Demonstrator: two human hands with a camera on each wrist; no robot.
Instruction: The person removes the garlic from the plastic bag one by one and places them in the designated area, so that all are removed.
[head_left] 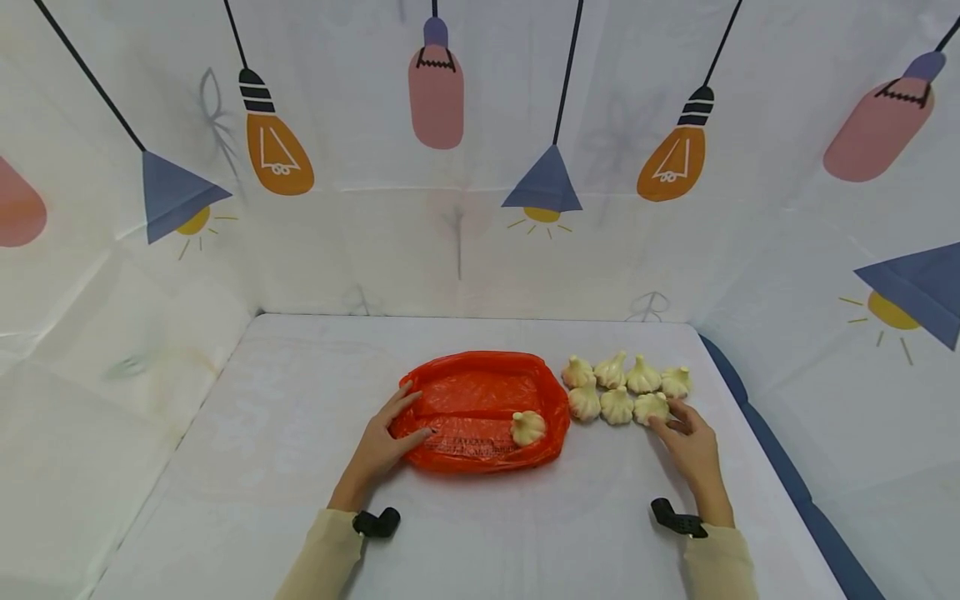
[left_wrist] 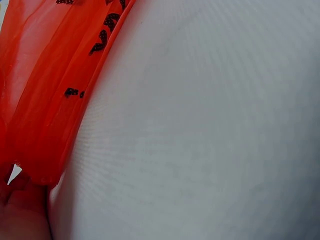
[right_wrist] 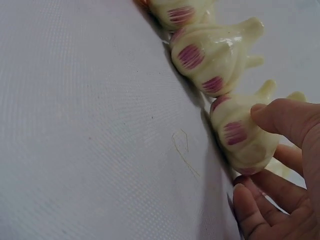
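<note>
A red plastic bag (head_left: 480, 408) lies spread on the table with its rim raised like a shallow tray. One garlic bulb (head_left: 528, 428) sits inside, near its right side. My left hand (head_left: 382, 442) holds the bag's left rim between thumb and fingers; in the left wrist view only part of that hand shows beside the red plastic (left_wrist: 55, 100). To the right of the bag, several pale garlic bulbs stand in two rows. My right hand (head_left: 690, 450) pinches the front row's rightmost garlic bulb (right_wrist: 242, 132), which has purple patches, thumb on one side and fingers on the other.
The white table (head_left: 300, 383) ends at the right beside a dark blue edge (head_left: 780, 458). Behind it hangs a pale sheet (head_left: 360, 233) printed with lamps. The back row of garlic bulbs (head_left: 643, 377) stands close behind the front one.
</note>
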